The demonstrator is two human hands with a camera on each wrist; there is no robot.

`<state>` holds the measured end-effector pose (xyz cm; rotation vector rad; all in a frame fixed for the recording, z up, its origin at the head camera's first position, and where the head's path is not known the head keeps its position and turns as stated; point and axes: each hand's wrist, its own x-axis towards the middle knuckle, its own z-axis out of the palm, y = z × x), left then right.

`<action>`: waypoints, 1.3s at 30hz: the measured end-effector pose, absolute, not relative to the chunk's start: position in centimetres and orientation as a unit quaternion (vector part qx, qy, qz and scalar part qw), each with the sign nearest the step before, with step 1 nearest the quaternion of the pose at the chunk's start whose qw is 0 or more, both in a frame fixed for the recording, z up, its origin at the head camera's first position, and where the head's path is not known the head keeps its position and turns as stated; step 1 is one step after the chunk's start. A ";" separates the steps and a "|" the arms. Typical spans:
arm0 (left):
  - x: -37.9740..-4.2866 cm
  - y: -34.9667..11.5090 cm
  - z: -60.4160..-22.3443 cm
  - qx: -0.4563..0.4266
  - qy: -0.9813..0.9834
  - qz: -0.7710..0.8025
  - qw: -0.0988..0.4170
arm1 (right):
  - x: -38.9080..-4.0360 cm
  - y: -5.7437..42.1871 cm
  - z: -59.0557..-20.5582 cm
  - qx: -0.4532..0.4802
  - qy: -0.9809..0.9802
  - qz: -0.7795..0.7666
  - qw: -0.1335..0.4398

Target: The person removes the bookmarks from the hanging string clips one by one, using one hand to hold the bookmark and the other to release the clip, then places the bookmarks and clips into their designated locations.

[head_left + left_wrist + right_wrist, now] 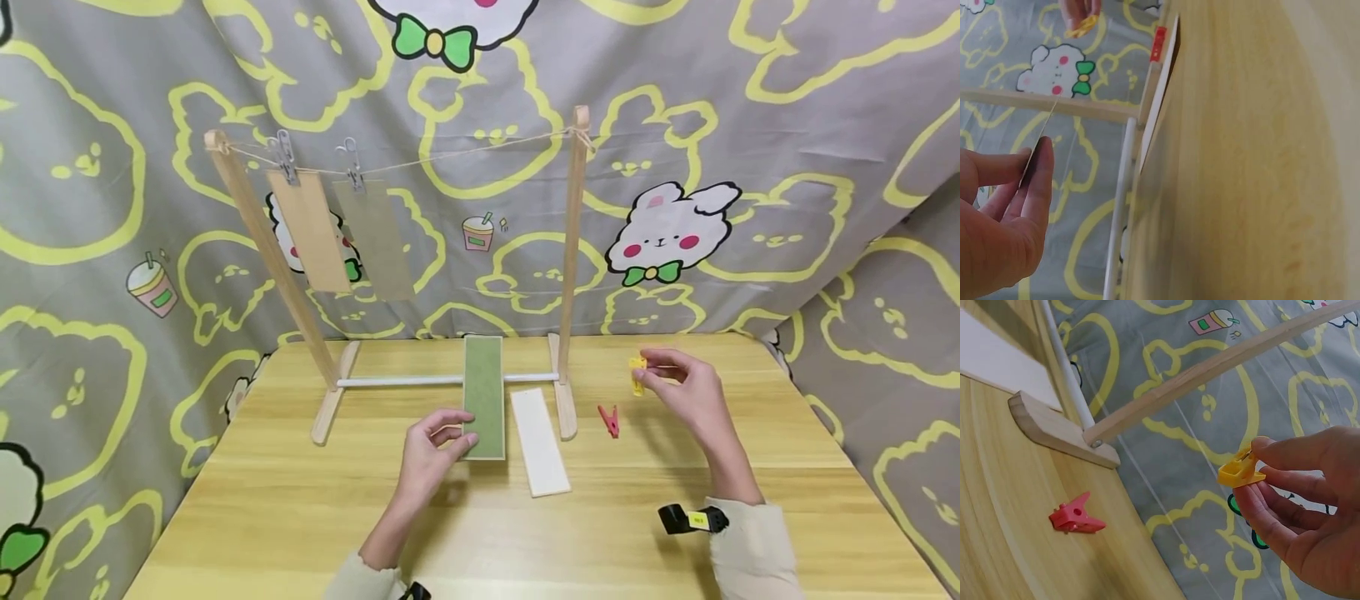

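My left hand pinches the lower left edge of a green rectangular card, holding it above the table in front of the stand's white crossbar. In the left wrist view the card is seen edge-on between thumb and fingers. To the right of the stand, my right hand pinches a small yellow clothespin between thumb and fingertips, off the table. A red clothespin lies on the table below and left of that hand. Beside the green card, a white card lies near the stand's right foot.
A wooden stand has a left post, a right post and a string between their tops. Metal clips hang a tan card and a grey-beige card at its left. A patterned curtain backs the table.
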<state>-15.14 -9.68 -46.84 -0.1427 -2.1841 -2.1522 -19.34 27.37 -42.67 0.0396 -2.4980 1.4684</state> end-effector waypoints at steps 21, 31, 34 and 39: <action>-14.6 -9.4 -47.5 -0.026 -0.741 -0.667 -0.068 | -19.8 29.3 -44.2 0.002 -0.874 0.479 0.087; -13.7 -9.9 -47.7 -0.027 -0.750 -0.654 -0.093 | -19.8 29.7 -45.3 0.004 -0.880 0.472 0.049; -13.7 -10.1 -47.8 -0.024 -0.755 -0.647 -0.100 | -19.9 29.7 -45.5 0.004 -0.881 0.471 0.037; -13.8 -10.3 -48.1 -0.014 -0.761 -0.639 -0.107 | -20.0 29.7 -46.0 0.005 -0.881 0.472 0.015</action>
